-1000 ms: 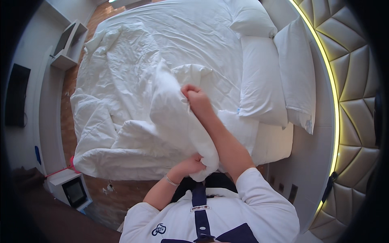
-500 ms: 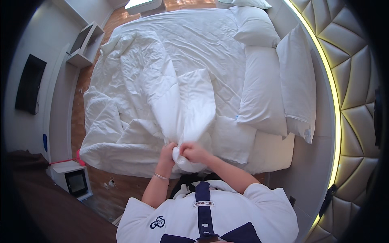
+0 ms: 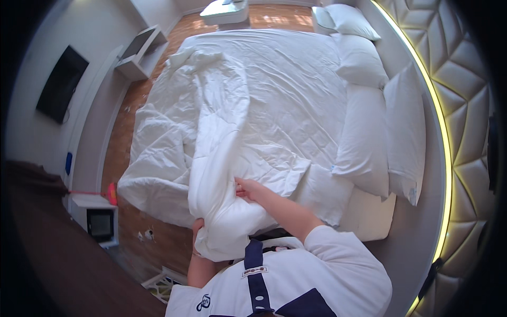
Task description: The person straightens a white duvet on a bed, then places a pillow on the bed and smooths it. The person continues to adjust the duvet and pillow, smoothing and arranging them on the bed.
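Note:
A white duvet (image 3: 214,158) lies bunched over the left half of the bed, and a long thick fold of it runs toward my body. My left hand (image 3: 198,226) grips that fold at its left edge, low by the near side of the bed; some of its fingers are hidden in the cloth. Farther forward and to the right, my right hand (image 3: 247,190) has its fingers closed on the fold's right side. Beneath spreads a wrinkled white sheet (image 3: 293,90) over the mattress.
White pillows (image 3: 362,140) lie along the bed's right side, by a padded wall (image 3: 459,79) with a light strip. To the left are a wall-mounted screen (image 3: 62,84), a small white cabinet (image 3: 79,206) and a pink-headed tool (image 3: 112,194). A white table (image 3: 224,13) stands beyond the bed.
My hands have moved apart: the left went down and left, the right slightly forward. The gathered duvet has widened into a thick fold, and its right flap now lies flatter. My view has shifted.

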### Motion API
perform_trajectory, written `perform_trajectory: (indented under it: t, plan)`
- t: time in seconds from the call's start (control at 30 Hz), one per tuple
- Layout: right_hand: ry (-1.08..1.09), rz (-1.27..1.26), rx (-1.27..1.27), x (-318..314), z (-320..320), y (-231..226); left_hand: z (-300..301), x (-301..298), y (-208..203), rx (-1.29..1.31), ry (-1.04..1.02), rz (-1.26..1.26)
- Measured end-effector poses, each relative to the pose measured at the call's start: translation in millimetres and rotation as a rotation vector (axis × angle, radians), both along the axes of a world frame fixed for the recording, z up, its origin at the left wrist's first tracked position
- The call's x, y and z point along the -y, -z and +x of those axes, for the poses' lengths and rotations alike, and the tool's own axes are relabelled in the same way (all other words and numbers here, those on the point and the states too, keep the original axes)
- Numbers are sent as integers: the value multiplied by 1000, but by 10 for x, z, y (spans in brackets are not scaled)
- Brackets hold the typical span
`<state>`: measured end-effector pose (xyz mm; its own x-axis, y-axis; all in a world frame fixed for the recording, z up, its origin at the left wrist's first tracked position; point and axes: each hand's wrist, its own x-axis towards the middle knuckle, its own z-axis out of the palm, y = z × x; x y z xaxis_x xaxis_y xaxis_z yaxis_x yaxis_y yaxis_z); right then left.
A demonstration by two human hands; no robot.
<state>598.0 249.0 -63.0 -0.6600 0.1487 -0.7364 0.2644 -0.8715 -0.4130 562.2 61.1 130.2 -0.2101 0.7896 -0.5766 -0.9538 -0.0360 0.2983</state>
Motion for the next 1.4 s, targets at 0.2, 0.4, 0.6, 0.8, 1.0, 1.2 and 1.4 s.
perform_trajectory:
  t: [0.2,0.4,0.6,0.8,1.0,1.2,1.4]
  plan:
    - [-509,981,744,468,413,580,-46,71,359,27,75,21]
    - [156,11,74,595,646,246,-221,-36,966,-464,306,122]
    - [552,11,-587,-284,455,-718,-375,-353,418,-376,217,-50]
    - [324,1247,-488,-72,78,-2630,-277,-440,1864,-1241,247,-180]
    - [-561,1675,-180,747,81,-1815,-778,-62,1687,-969,-27,-39]
    - [-802,1502,-141,1376,521,-1108,-593,-100,1346,-566,236,-211]
    - [-310,1260,101,1337,762,-1006,-590,-420,1965,-253,270,-330]
